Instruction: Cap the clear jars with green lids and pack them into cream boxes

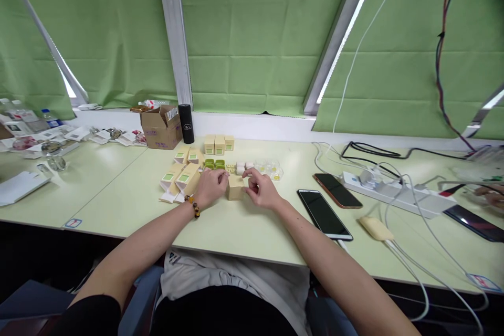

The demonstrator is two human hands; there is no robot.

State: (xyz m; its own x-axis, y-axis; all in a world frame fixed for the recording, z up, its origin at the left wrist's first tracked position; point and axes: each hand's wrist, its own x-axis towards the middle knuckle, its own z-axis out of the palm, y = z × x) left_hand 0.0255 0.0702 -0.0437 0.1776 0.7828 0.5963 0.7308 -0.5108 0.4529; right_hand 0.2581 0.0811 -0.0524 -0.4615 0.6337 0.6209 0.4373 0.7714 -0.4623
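Note:
A small pale-yellow cardboard box point(235, 191) stands on the table between my two hands. My left hand point(211, 188), with a beaded bracelet on the wrist, has its fingers pinched at the upper left edge of the box. At the right edge is my right hand point(261, 189), thumb and fingers curled against the carton. Whether a flap is between the fingertips is too small to tell. To the left lie several longer cartons with green labels point(188, 177). Green square cups point(214, 164), white rolls point(241, 168) and clear plastic pieces point(271, 169) sit just behind.
Several closed small boxes point(214, 145) stand farther back, near a black bottle point(186, 124) and a brown carton point(161, 128). On the right lie a white-edged phone point(325, 215), another phone point(337, 190), a power strip point(397, 195) and loose cables. Packaged items point(51, 142) cover the far left.

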